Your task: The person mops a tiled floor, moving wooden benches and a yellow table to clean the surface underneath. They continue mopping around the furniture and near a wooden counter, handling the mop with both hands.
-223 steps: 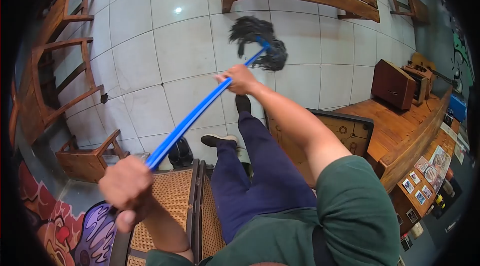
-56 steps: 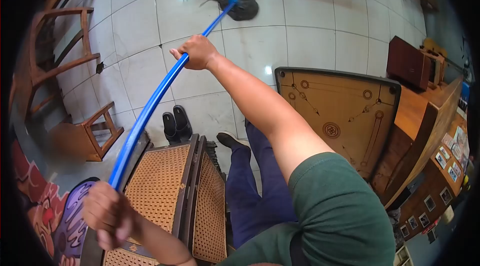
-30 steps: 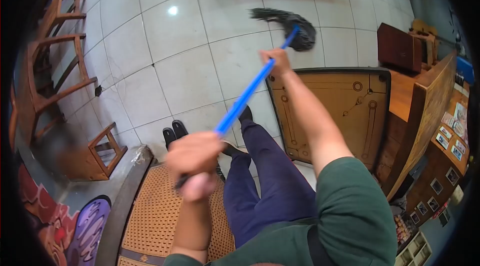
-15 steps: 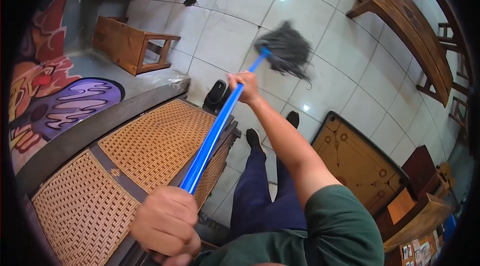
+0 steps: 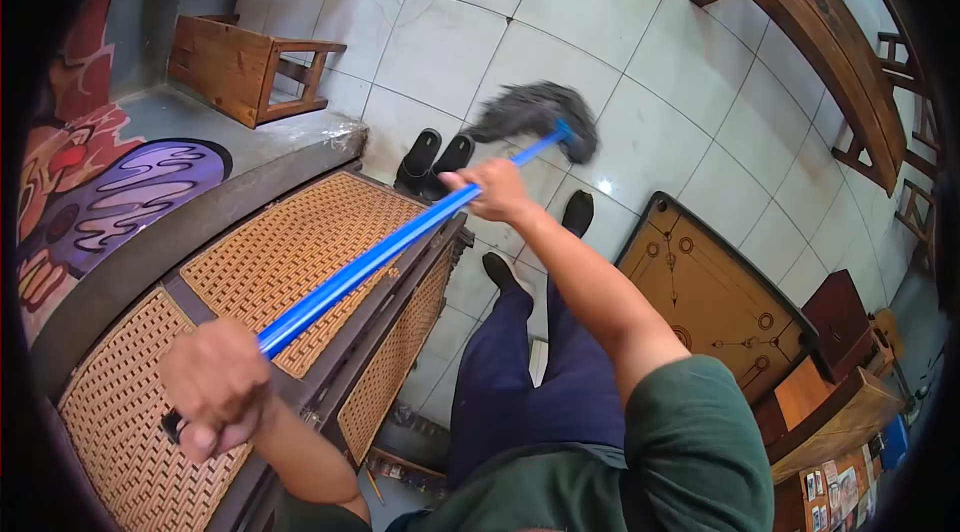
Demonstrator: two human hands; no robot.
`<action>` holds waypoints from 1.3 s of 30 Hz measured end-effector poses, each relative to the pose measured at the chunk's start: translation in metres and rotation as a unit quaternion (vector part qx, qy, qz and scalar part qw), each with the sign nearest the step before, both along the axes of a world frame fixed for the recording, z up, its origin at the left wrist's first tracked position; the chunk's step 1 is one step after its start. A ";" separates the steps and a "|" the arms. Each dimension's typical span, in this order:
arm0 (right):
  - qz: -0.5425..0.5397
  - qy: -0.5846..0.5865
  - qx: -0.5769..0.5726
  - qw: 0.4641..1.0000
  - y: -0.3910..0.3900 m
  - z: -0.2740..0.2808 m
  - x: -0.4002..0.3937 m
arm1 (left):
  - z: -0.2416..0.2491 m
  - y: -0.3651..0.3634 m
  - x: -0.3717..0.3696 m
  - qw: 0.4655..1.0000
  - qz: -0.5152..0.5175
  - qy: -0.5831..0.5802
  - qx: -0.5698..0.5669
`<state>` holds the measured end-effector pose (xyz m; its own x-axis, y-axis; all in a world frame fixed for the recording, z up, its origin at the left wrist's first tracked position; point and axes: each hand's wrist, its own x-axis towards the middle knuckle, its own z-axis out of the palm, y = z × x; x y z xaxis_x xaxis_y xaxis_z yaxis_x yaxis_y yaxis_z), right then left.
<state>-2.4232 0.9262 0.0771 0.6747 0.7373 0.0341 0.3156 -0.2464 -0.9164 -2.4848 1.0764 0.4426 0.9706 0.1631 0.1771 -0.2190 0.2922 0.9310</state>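
A mop with a blue handle runs slantwise across the view. Its dark grey stringy head lies on the tiled floor, slightly blurred. My left hand is wrapped around the handle near its top end, above the woven cabinet top; a dark tip pokes out below the fist. Farther down, my right hand grips the shaft, with the thumb along it. A pair of black slippers sits on the floor just left of the mop head, close to the right hand in the view.
The woven-panel cabinet stands at my left beside a painted ledge. A carrom board leans at my right. Wooden benches are at the far right; a wooden stool is at the left on the ledge side.
The mop head has swept nearer to me, its strands now trailing left. My left hand has moved left with the handle's top end, so the handle lies flatter across the view.
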 end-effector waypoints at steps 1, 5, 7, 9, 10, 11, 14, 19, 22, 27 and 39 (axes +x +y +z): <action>-0.031 -0.024 0.014 0.999 -0.023 -0.008 0.002 | -0.011 -0.010 0.005 1.000 0.003 0.000 -0.001; -0.114 -0.072 -0.003 0.991 -0.071 -0.016 0.007 | -0.029 -0.037 0.002 0.998 -0.042 -0.040 -0.034; -0.185 -0.083 0.016 0.979 -0.052 -0.009 -0.011 | -0.022 -0.047 -0.008 0.997 -0.055 -0.044 -0.022; -0.228 -0.088 0.087 0.966 -0.020 -0.006 -0.027 | -0.004 -0.054 -0.021 0.998 -0.043 -0.015 0.038; -0.235 -0.077 0.122 0.961 -0.003 -0.006 -0.037 | 0.004 -0.056 -0.029 0.996 -0.043 -0.020 0.072; -0.194 -0.071 0.148 0.967 0.014 -0.006 -0.042 | 0.010 -0.061 -0.033 0.996 -0.053 -0.016 0.071; -0.094 0.010 0.145 0.985 0.078 -0.016 -0.062 | 0.006 -0.059 -0.045 0.970 -0.128 -0.051 0.198; 0.093 0.100 0.060 0.989 0.112 0.011 -0.035 | -0.011 -0.033 -0.045 0.952 -0.146 -0.058 0.262; 0.053 0.066 0.062 0.995 0.091 0.014 -0.029 | 0.003 -0.004 -0.047 0.959 -0.171 -0.071 0.214; -0.077 0.014 0.012 0.997 0.014 0.014 -0.028 | 0.002 -0.021 -0.041 0.947 -0.265 -0.116 0.139; -0.188 -0.128 -0.170 0.959 -0.150 -0.082 0.032 | -0.136 -0.133 -0.084 0.990 -0.040 -0.073 0.117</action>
<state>-2.3908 0.7758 -0.0046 0.8965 0.4416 0.0355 0.3503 -0.6575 -0.6671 -2.5690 0.9436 0.3062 0.9399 0.0251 0.3406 -0.3414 0.0950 0.9351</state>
